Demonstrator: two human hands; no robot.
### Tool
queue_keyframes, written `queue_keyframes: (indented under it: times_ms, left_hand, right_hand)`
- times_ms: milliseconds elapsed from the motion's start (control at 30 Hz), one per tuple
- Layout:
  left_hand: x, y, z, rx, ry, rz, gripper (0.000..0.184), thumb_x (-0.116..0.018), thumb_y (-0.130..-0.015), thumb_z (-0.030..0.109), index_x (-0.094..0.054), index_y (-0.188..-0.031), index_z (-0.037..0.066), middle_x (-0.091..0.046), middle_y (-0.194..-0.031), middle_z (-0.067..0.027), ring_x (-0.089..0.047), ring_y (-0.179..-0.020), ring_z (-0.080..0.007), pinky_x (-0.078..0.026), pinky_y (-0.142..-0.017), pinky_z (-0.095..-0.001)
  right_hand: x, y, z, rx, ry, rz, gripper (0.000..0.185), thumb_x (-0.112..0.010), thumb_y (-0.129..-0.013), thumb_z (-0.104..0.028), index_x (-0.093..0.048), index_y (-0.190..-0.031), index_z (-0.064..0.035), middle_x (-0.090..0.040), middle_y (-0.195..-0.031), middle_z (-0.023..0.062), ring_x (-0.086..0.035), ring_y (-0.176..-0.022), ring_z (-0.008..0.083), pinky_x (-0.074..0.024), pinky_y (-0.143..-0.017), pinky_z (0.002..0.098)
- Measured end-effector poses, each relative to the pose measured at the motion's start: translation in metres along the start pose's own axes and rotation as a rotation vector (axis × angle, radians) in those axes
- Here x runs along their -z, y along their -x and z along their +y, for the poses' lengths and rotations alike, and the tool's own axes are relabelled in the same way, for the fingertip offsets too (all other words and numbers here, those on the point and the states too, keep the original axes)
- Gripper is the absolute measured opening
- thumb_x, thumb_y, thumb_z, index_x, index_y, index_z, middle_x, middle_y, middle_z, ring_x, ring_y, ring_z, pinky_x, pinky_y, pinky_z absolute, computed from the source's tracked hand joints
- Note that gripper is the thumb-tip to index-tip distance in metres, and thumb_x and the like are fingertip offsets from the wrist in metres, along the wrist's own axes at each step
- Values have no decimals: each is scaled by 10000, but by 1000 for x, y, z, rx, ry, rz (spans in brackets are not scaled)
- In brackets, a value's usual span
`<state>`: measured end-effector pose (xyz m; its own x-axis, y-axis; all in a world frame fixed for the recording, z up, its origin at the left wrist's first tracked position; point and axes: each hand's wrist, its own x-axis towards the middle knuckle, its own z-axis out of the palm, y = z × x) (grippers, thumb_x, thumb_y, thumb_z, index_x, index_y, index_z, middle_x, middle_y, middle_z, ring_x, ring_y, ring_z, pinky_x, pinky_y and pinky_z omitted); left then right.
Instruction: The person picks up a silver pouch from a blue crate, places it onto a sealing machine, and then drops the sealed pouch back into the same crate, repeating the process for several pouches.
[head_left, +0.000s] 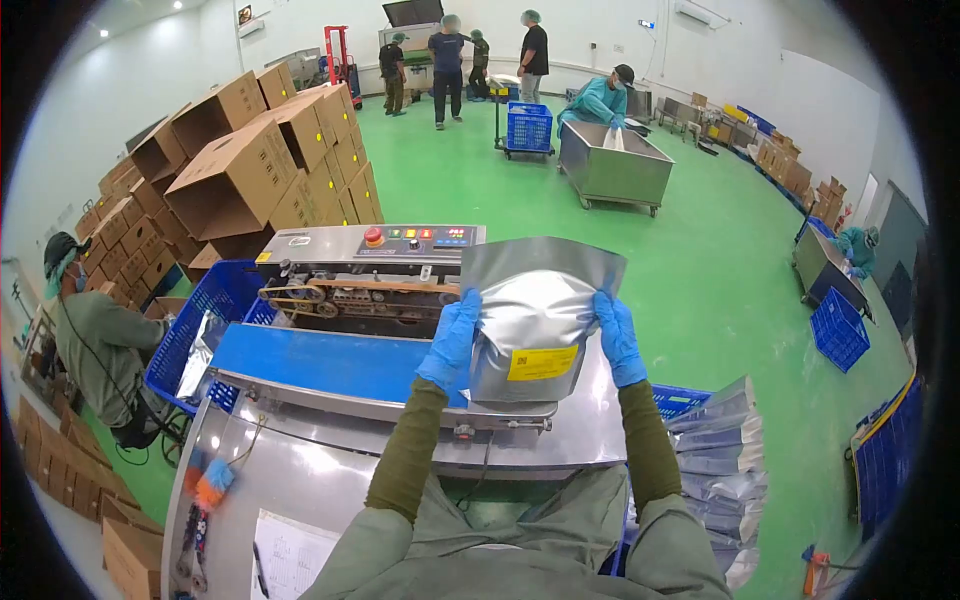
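Between my two blue-gloved hands is a silver foil pouch with a yellow label on its lower front. My left hand grips the pouch's left edge, and my right hand grips its right edge. The pouch bulges in the middle and its top edge is flat. It is held up in front of the right end of a band sealing machine, whose blue conveyor belt runs to the left.
Several foil pouches lie stacked at my right by a blue crate. Another blue crate stands at the belt's left end, near a seated person. Cardboard boxes are piled behind. Papers rest on the steel table.
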<state>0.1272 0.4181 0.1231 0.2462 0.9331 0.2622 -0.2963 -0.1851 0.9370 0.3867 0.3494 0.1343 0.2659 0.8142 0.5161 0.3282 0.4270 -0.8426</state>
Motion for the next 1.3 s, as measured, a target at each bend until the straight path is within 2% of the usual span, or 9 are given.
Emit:
queue_keyframes:
  times_ms: [200, 333, 633, 733, 833, 900, 1133, 1200, 1300]
  left_hand:
    - [-7, -24, -43, 206, 296, -17, 364, -460, -928, 365, -618, -928, 37, -619, -843, -14, -550, -719, -79, -438, -630, -218]
    - [14, 4, -83, 167, -275, -21, 347, -449, -902, 358, -568, -756, 67, -506, -641, -7, -458, -571, -99, -402, -517, -275]
    - [80, -20, -110, 384, -33, 116, 371, -460, -896, 418, -551, -697, 118, -427, -565, 15, -374, -469, -100, -313, -405, -274]
    - [107, -12, -90, 414, -54, 74, 404, -426, -939, 358, -600, -1058, 14, -609, -939, -42, -523, -837, -127, -423, -785, -263]
    - [136, 23, -54, -10, -561, -56, 332, -436, -924, 268, -603, -1010, -6, -603, -931, -73, -517, -863, -201, -421, -821, -318]
    - [172, 18, -48, -2, -1362, 176, 276, -379, -940, 216, -565, -1065, 55, -605, -918, -149, -570, -850, -261, -474, -752, -346]
    - [120, 78, -4, -222, -1458, 21, 521, -404, -948, 325, -318, -1360, 19, -292, -1412, -189, -301, -1296, -297, -221, -1074, -367]
    - [125, 78, 3, -136, -1605, 27, 544, -411, -943, 337, -310, -1357, -2, -266, -1421, -209, -294, -1302, -302, -240, -1065, -385]
    - [116, 75, 30, -317, -1060, 246, 431, -448, -936, 246, -409, -1278, -14, -474, -1264, -171, -483, -1116, -253, -380, -958, -340]
  right_hand:
    - [11, -12, 42, -145, -68, -47, 353, -455, -928, -294, -607, -862, 18, -619, -808, 31, -554, -762, 98, -454, -687, 244]
    - [2, 25, 48, -359, -129, -121, 364, -445, -917, -287, -625, -907, 28, -629, -826, 57, -569, -747, 116, -466, -698, 261]
    - [-57, 20, 94, -517, -91, -184, 404, -486, -883, -393, -613, -838, -12, -594, -737, 32, -579, -610, 127, -489, -520, 261]
    - [-78, 26, 88, -539, -192, -212, 417, -467, -892, -392, -609, -914, -1, -597, -767, 63, -589, -612, 156, -505, -523, 273]
    - [-56, 62, 6, -731, -477, -327, 451, -459, -911, -385, -556, -1079, 22, -606, -908, 124, -642, -738, 213, -536, -555, 296]
    - [-18, 112, 3, -613, -386, -281, 398, -528, -886, -369, -570, -1053, -10, -593, -923, 110, -620, -682, 179, -510, -596, 273]
    - [168, 312, -23, -634, 609, 556, 330, -607, -781, -305, -619, -884, 9, -610, -804, 168, -604, -735, 270, -469, -683, 370]
    - [232, 377, -19, -620, 1382, 398, 318, -644, -705, -319, -584, -803, -23, -576, -870, 190, -549, -851, 363, -443, -748, 428]
    - [272, 427, -13, -1159, 1420, -10, 363, -646, -715, -352, -627, -870, -24, -628, -847, 198, -607, -792, 362, -474, -672, 439]
